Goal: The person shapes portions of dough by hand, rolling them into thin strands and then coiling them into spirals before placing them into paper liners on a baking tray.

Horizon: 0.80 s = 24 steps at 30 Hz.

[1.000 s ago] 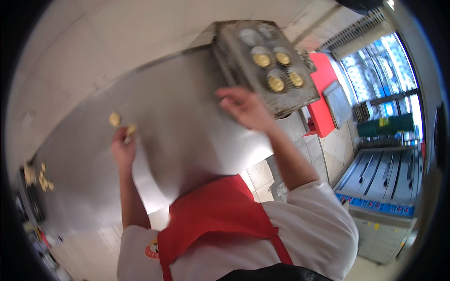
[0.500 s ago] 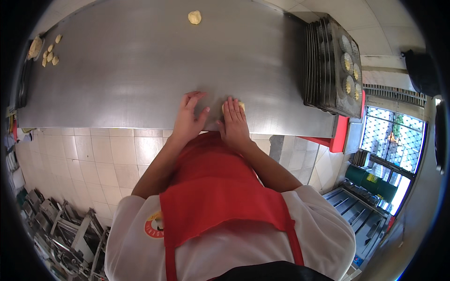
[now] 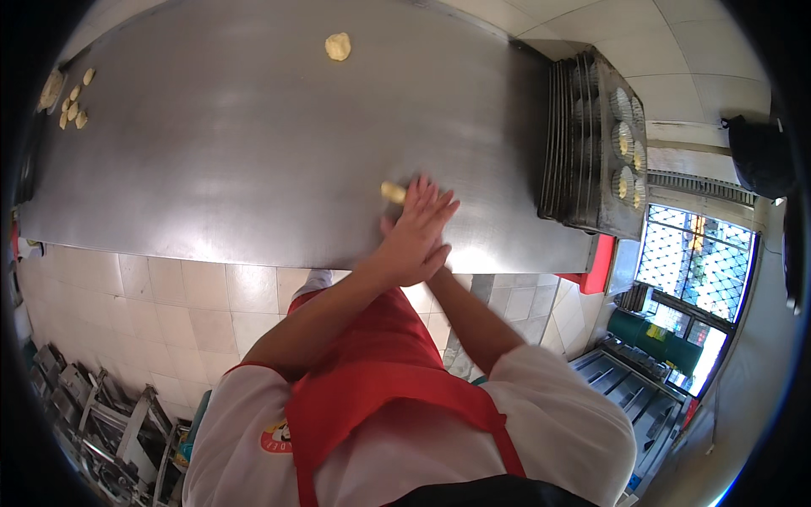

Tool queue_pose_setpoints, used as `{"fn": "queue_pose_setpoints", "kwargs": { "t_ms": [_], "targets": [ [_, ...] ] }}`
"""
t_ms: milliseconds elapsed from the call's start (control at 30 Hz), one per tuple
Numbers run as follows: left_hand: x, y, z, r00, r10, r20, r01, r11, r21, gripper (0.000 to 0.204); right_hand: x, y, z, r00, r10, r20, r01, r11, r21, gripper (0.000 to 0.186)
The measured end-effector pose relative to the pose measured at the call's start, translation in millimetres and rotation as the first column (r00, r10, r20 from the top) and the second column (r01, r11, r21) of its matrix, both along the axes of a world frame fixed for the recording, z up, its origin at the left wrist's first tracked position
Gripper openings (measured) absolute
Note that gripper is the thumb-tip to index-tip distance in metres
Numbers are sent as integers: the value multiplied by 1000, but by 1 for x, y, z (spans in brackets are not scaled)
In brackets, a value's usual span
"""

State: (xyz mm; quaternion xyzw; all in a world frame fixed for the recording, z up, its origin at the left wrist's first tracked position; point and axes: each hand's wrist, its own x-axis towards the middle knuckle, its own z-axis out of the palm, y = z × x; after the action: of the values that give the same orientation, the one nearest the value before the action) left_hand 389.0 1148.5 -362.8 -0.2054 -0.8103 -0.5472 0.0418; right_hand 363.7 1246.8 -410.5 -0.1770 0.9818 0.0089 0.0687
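Note:
My left hand (image 3: 414, 241) lies across the top of my right hand, its fingers stretched out and spread. Most of my right hand (image 3: 421, 185) is hidden beneath it. Its fingertips, slightly blurred, show flat and extended past the left fingers. A small pale yellow piece of dough (image 3: 393, 193) pokes out at the left of my right fingertips on the steel table (image 3: 245, 152). Whether more dough is under the palms is hidden. Farther back on the table sits a round dough lump (image 3: 338, 46).
Several small dough pieces (image 3: 74, 108) rest at the table's far left. At its right end stands a stack of dark metal trays (image 3: 574, 139), where fluted paper cups (image 3: 623, 140) hold bits of dough. The table's near edge runs close to my red apron (image 3: 380, 363).
My left hand has crossed to the right and now lies over my right hand. The dough shows on the left of the right fingers instead of beneath them. The view has shifted slightly.

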Motion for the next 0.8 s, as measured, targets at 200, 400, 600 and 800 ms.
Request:
{"fn": "queue_pose_setpoints", "kwargs": {
  "t_ms": [200, 400, 600, 800],
  "targets": [
    [-59, 10, -35, 930, 368, 10, -298, 768, -567, 72, -20, 45, -10, 1000, 24, -15, -25, 997, -69, 72],
    [-162, -33, -35, 936, 281, -214, -335, 510, -792, 71, -187, 50, 8, 975, -28, -222, -24, 974, -224, 68],
    [19, -14, -6, 967, 136, 213, 106, 548, -830, 76, -5, 136, 32, 952, 246, 181, -169, 918, -359, 76],
    [-106, -25, -24, 843, 516, -151, -386, 386, -838, 69, -133, 106, 17, 992, 15, -123, -42, 975, -218, 73]
  ]
}}
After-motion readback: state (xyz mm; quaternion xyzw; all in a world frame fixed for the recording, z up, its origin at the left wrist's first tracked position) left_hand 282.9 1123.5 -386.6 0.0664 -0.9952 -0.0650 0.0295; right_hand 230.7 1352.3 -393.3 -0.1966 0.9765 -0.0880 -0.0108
